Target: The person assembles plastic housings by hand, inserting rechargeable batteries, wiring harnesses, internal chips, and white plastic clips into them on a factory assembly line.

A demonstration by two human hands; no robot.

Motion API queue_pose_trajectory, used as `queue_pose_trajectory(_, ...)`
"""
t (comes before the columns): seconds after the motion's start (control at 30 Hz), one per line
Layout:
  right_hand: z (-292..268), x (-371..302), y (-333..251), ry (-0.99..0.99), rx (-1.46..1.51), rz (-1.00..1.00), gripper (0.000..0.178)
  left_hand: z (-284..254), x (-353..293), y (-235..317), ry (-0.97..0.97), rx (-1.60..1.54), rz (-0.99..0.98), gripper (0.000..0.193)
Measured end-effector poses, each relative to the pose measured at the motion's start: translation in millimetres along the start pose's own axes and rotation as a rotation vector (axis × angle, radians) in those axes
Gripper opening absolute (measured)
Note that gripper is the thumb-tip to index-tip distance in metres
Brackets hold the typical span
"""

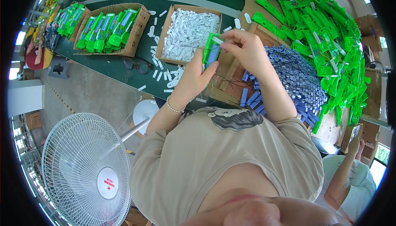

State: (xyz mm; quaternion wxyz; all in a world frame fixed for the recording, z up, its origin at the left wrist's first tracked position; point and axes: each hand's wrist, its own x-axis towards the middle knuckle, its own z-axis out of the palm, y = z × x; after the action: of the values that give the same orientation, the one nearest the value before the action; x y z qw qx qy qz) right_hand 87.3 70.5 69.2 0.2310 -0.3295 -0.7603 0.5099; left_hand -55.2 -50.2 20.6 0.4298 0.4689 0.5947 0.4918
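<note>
My left hand (195, 75) grips a green plastic housing (209, 43) above the table, its thumb along the near end. Inside the housing lies a blue cylindrical battery (213, 54). Fingers of my right hand (247, 51) are pinched at the housing's upper end, on a small white plastic piece (217, 40). Whether that piece is seated in the housing cannot be told. Dark thin wires hang below my hands. Just beyond them is a cardboard box (166, 36) full of small white plastic pieces (190, 30).
Blue batteries (293, 73) lie heaped right of my right forearm, beside a large pile of green housings (330, 49). A carton (140, 30) at left holds filled housings. Glasses (140, 66) and loose white pieces lie nearby. A fan (88, 164) stands left; a co-worker (350, 185) sits right.
</note>
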Motion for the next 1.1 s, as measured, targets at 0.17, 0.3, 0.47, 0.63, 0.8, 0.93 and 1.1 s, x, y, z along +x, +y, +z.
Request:
queue_pose_trajectory(0.17, 3.1, 6.3, 7.4, 0.070, 0.160, -0.026, 0.011, -5.3, -0.1, -0.5, -0.053, 0.051, 0.114, 0.035)
queue_pose_trajectory(0.3, 1.7, 0.9, 2.1, 0.173, -0.148, 0.056, 0.020, -8.3, -2.7, 5.4, -0.206, -0.070, 0.001, 0.037)
queue_pose_trajectory(0.47, -1.5, 3.8, 5.1, -0.020, -0.059, 0.057, 0.019, -14.9, -6.8, 16.8, -0.297, -0.311, -0.091, 0.041)
queue_pose_trajectory(0.63, 14.2, 6.8, 19.1, 0.117, 0.194, 0.103, 0.018, -13.1, -4.0, 14.9, 0.014, 0.189, 0.367, 0.054)
queue_pose_trajectory(0.8, 24.1, 5.1, 9.3, 0.047, 0.416, 0.121, 0.021, -46.0, 4.6, 28.9, 0.182, 0.648, 0.298, 0.059)
queue_pose_trajectory(0.93, 1.0, 0.6, 14.9, 0.151, 0.397, 0.005, 0.025, -139.8, 43.7, 41.5, 0.655, 0.911, 0.297, 0.045)
queue_pose_trajectory(1.1, -18.2, -8.3, 22.1, 0.221, 0.372, -0.008, 0.024, -298.4, 81.8, -6.7, 0.794, 1.215, 0.004, 0.055)
